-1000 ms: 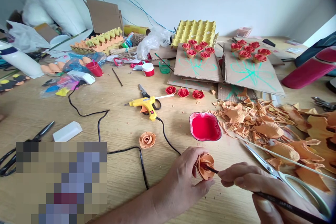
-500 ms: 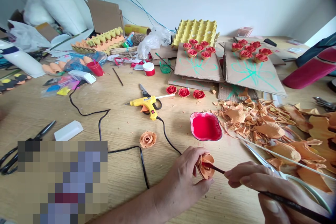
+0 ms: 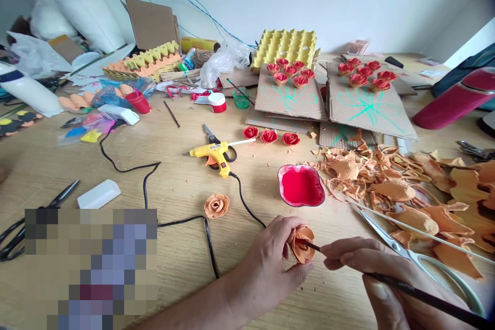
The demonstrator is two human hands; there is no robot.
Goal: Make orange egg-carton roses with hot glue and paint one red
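Observation:
My left hand (image 3: 270,263) is closed around an orange paper rose (image 3: 301,243), holding it just above the wooden table (image 3: 174,175). A thin dark paintbrush (image 3: 410,293) is pinched in my right hand (image 3: 382,278), and its tip reaches into the rose's petals. Just beyond the hands stands a small dish of red paint (image 3: 301,186). Another unpainted orange rose (image 3: 216,205) lies to the left on the table.
A yellow glue gun (image 3: 215,152) with a black cord lies mid-table. Three red roses (image 3: 270,136) sit behind the dish. Orange carton scraps (image 3: 398,185) and scissors (image 3: 421,260) lie at right. Cardboard sheets (image 3: 367,105) carry more red roses. Black scissors (image 3: 31,219) lie at left.
The brush tip has shifted slightly inside the rose, and my right hand has slid a little back towards it. The view has dipped a touch.

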